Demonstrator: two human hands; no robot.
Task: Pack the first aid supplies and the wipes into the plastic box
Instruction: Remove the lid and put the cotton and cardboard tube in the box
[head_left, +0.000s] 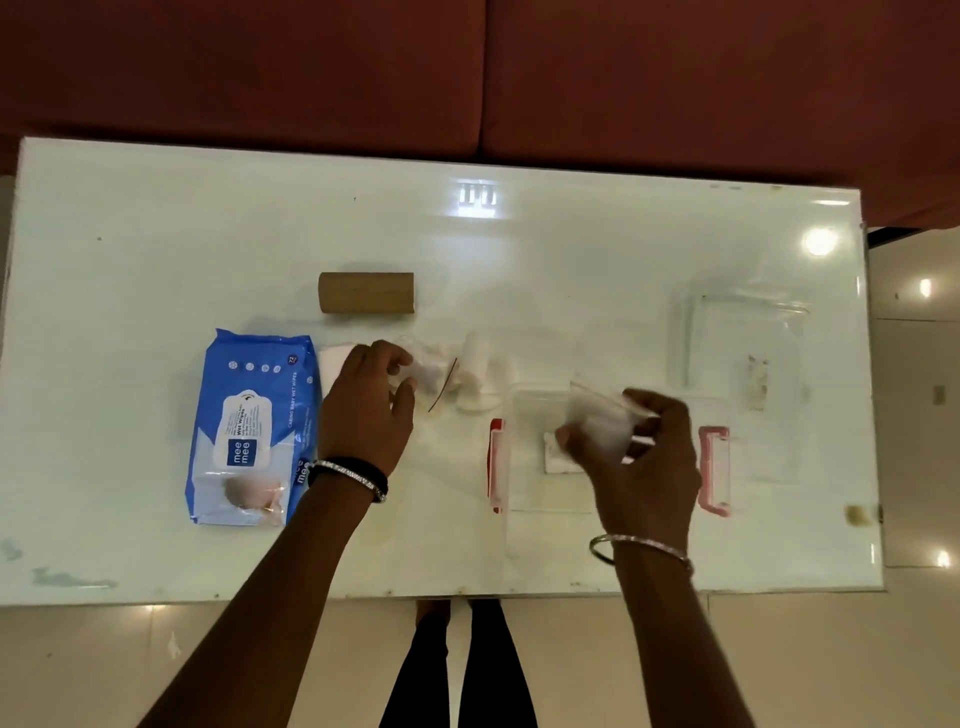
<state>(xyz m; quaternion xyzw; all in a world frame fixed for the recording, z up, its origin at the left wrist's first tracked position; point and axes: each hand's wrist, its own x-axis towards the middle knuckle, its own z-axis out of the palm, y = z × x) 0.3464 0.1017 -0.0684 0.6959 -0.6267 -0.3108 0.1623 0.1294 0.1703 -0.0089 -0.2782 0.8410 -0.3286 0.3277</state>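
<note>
White glossy table (156, 218) carries every item, with a red-brown sofa (467, 67) along its far edge. Clear plastic box (540, 499) with pink side latches sits at the near right, lid off; one small white packet (557, 457) lies on its floor, partly covered by the right hand. Its transparent lid (743, 338) rests further back to the right, edges faint against the surface. Blue pack of baby wet wipes (249, 426) lies flat at the near left, outside the box. Brown cylindrical roll (367, 293) lies on its side behind the wipes, well apart from the box. Between wipes and box sits a cluster of white supplies (480, 374); individual pieces are blurred and cannot be told apart.

Right hand (644, 457) is over the box, fingers closed round a clear bag holding white material (597, 421). Left hand (366, 405), wearing dark and beaded bangles, pinches a second clear bag (428, 371) at the cluster, fingers partly curled; its contents are indistinct. A flat white pad (335, 361) shows partly behind that hand.
</note>
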